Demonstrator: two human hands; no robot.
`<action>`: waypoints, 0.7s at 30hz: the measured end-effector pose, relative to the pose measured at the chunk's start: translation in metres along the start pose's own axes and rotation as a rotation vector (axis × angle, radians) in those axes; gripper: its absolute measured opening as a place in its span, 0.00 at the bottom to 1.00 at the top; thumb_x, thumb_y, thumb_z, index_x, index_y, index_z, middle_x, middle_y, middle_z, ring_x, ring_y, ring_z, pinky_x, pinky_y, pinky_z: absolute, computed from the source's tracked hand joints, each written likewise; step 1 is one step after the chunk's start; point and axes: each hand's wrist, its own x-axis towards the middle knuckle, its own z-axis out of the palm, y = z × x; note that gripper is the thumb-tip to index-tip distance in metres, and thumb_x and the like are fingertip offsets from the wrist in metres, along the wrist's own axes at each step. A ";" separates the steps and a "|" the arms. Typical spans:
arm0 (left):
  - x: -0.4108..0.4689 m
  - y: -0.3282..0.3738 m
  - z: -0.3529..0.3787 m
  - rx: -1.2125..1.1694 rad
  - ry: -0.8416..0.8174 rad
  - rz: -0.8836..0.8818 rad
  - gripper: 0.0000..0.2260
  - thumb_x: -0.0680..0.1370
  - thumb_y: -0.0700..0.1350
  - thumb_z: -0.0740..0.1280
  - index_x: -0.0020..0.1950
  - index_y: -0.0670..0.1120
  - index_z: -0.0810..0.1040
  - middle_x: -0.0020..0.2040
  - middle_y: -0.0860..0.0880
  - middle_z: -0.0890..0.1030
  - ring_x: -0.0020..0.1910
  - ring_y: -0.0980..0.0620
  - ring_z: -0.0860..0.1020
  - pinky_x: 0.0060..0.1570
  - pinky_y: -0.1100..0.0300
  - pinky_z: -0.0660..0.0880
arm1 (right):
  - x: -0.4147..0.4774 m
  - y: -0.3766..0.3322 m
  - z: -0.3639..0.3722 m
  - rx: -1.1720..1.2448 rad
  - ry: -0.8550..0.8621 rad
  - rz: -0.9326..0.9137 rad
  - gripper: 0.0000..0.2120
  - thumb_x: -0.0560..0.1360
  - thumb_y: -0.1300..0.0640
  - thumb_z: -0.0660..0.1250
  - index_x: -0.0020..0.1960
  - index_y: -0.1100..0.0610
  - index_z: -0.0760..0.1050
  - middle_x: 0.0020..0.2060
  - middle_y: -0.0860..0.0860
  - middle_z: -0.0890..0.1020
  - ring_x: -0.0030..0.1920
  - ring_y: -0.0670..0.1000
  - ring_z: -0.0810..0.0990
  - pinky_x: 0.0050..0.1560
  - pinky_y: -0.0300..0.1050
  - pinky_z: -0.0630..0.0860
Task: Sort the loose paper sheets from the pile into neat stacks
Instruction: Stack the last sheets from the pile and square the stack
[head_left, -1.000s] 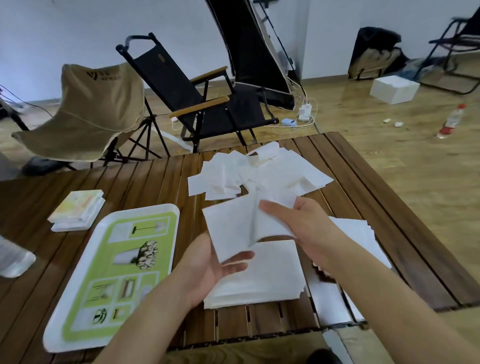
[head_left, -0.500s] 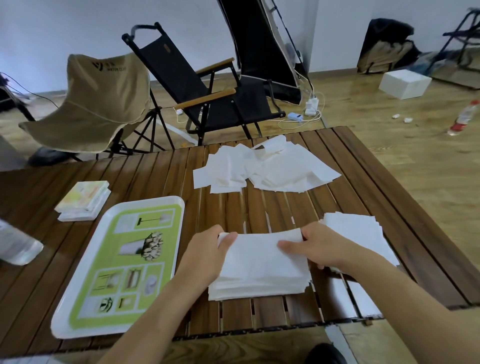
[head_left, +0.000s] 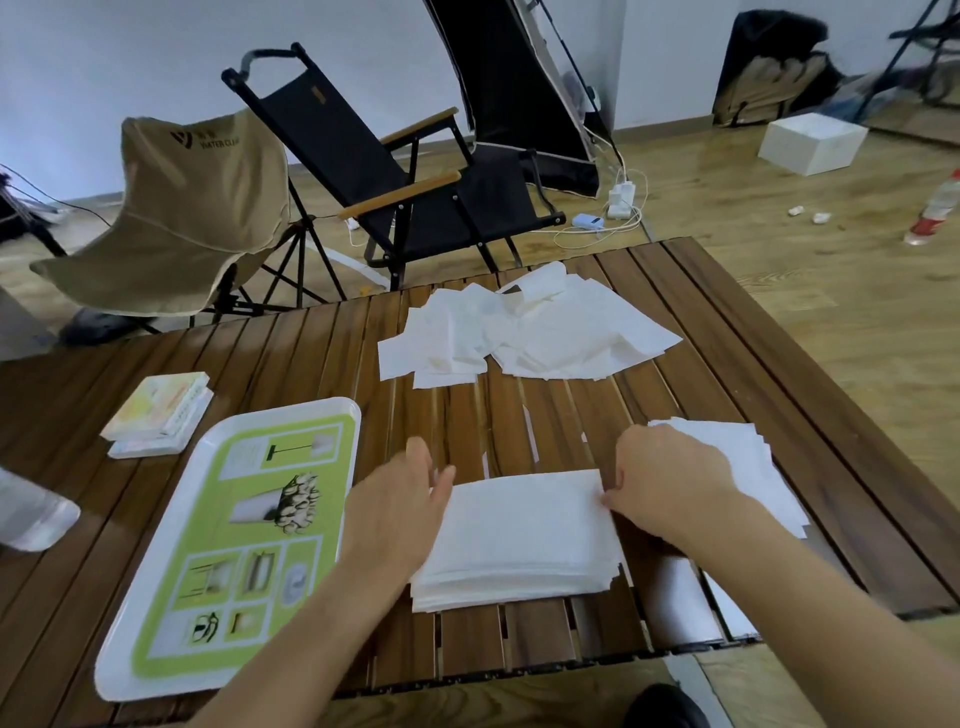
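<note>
**Status: Both Hands at the Near Stack**

1. Work surface. A slatted wooden table (head_left: 291, 364) carries all the paper.

2. Near stack. A squared stack of white sheets (head_left: 519, 540) lies at the near edge of the table, between the two hands.

3. Left hand. The left hand (head_left: 400, 509) lies against the left side of the stack. Its fingers are extended and close together and point away from the person. It grips nothing.

4. Right hand. The right hand (head_left: 670, 483) is at the far right corner of the stack. Its fingers are bent and the fingertips (head_left: 607, 500) touch the edge of the top sheet. Whether they pinch the sheet or only press on it cannot be told.

5. Hand spacing. The hands are apart, one on each side of the stack.

6. Second stack. A less even stack of sheets (head_left: 737, 462) lies just to the right, partly under the right hand and forearm.

7. Loose pile. The unsorted pile of sheets (head_left: 524, 332) lies at the far side of the table, well apart from both stacks.

8. Other items. A green and white tray (head_left: 156, 519) lies left of the near stack. A small pile of booklets (head_left: 161, 415) lies beyond its far left corner. A tan folding chair (head_left: 182, 208) and a black folding chair (head_left: 389, 171) stand behind the table.
</note>
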 end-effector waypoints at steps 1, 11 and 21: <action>0.012 -0.003 0.002 -0.094 0.061 0.014 0.09 0.83 0.57 0.61 0.48 0.53 0.69 0.39 0.56 0.77 0.38 0.55 0.77 0.40 0.54 0.78 | 0.000 0.003 -0.004 0.005 0.021 0.002 0.08 0.80 0.48 0.67 0.51 0.53 0.77 0.46 0.49 0.81 0.47 0.52 0.81 0.40 0.42 0.72; 0.157 0.026 0.042 -0.319 -0.052 -0.169 0.20 0.84 0.61 0.56 0.72 0.56 0.74 0.71 0.47 0.76 0.71 0.42 0.72 0.70 0.42 0.66 | 0.009 0.009 -0.002 0.125 0.007 -0.068 0.16 0.81 0.42 0.62 0.42 0.51 0.74 0.35 0.46 0.77 0.35 0.46 0.76 0.40 0.40 0.72; 0.125 0.034 0.010 -0.783 0.295 -0.146 0.10 0.83 0.47 0.67 0.61 0.47 0.84 0.58 0.51 0.84 0.57 0.55 0.80 0.56 0.69 0.75 | 0.014 0.011 -0.007 0.261 0.076 -0.090 0.18 0.82 0.40 0.61 0.43 0.53 0.75 0.36 0.48 0.80 0.36 0.47 0.79 0.35 0.40 0.72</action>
